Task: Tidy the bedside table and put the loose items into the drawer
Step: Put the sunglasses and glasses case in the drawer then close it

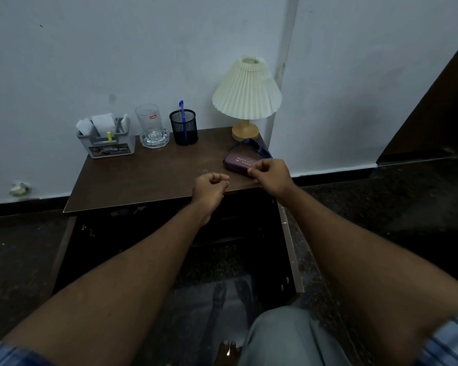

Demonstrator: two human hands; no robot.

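A dark brown bedside table stands against the wall. Below its top, the drawer is pulled out toward me; its inside is dark and I can only make out a few small things near its far left. A purple glasses case lies at the table's right front, with blue glasses resting on its far side. My right hand hovers at the case's near end, fingers curled and touching it. My left hand is over the table's front edge, fingers loosely curled; whether it holds anything I cannot tell.
Along the back stand a grey organiser with papers and a yellow marker, a glass in a glass ashtray, a black mesh pen cup with a blue pen, and a cream pleated lamp. My knee is below.
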